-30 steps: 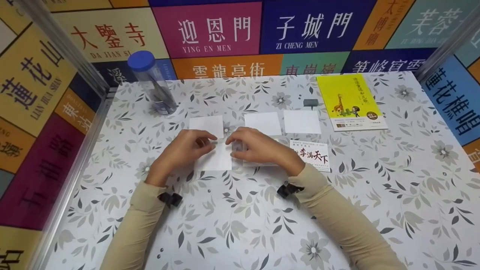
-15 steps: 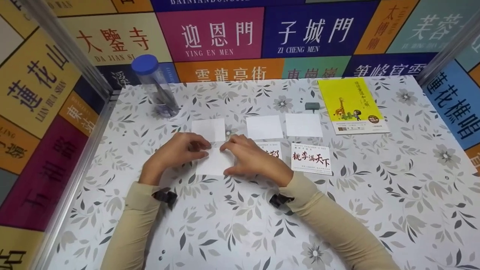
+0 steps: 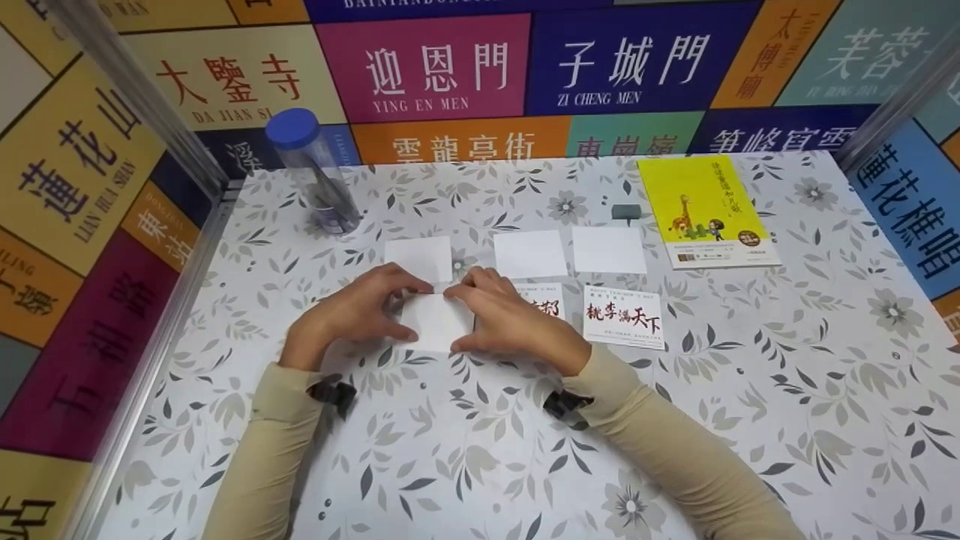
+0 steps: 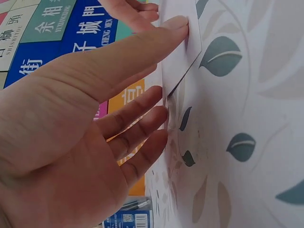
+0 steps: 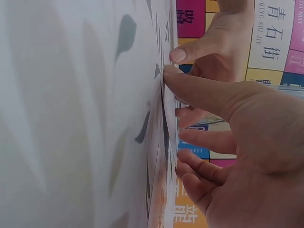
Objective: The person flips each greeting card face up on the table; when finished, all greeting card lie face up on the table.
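A white card (image 3: 435, 322) lies on the patterned table between both hands. The left hand (image 3: 360, 309) spans its left side, thumb resting on the card near the front edge and index finger at the far edge. In the left wrist view the card (image 4: 179, 42) shows a shadow under its edge, and the other left fingers (image 4: 137, 123) are fairly straight. The right hand (image 3: 510, 315) spans the right side; in the right wrist view its thumb (image 5: 199, 90) touches the card's edge while the other fingers stay loosely bent. A printed card (image 3: 550, 301) is partly hidden behind the right hand.
Blank white cards stand in a row behind: one (image 3: 418, 256) left, others (image 3: 529, 253) (image 3: 609, 250) right. A red-lettered card (image 3: 622, 316) lies to the right. Farther back are a yellow booklet (image 3: 709, 214), a small dark green object (image 3: 626, 212) and a clear blue-lidded container (image 3: 322, 180).
Both thumbs have come down to the card's front edge, and the fingers have spread from the far edge. The right hand has shifted left, uncovering more of the printed cards.
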A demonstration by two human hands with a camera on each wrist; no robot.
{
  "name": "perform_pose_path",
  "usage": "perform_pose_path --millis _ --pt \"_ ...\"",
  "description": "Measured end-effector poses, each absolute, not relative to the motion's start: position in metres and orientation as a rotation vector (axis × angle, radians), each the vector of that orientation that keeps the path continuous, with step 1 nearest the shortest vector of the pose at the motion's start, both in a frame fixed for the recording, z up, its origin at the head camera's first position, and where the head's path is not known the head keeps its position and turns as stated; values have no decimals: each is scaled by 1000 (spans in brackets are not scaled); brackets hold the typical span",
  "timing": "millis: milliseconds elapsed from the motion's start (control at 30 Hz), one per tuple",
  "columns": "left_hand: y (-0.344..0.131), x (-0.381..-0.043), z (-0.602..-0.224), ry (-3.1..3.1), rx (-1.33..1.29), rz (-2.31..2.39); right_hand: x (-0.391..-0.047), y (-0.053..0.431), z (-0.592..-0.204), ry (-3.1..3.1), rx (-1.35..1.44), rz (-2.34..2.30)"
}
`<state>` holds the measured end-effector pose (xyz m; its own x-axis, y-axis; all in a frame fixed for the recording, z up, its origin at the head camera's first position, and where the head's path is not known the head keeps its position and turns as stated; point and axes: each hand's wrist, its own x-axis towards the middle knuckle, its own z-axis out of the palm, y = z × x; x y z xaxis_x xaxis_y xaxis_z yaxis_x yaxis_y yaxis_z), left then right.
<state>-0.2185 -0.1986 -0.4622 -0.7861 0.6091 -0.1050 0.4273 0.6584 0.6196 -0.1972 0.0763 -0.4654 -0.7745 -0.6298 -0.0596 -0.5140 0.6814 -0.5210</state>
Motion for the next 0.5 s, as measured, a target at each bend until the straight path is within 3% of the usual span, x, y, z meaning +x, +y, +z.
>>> perform_pose_path --millis 333,500 --pt "-200 -221 -465 2557 825 918 -188 72 -462 2674 -1025 -700" --pt "-201 -223 -460 2521 797 1095 -187 71 -461 2721 -937 -671"
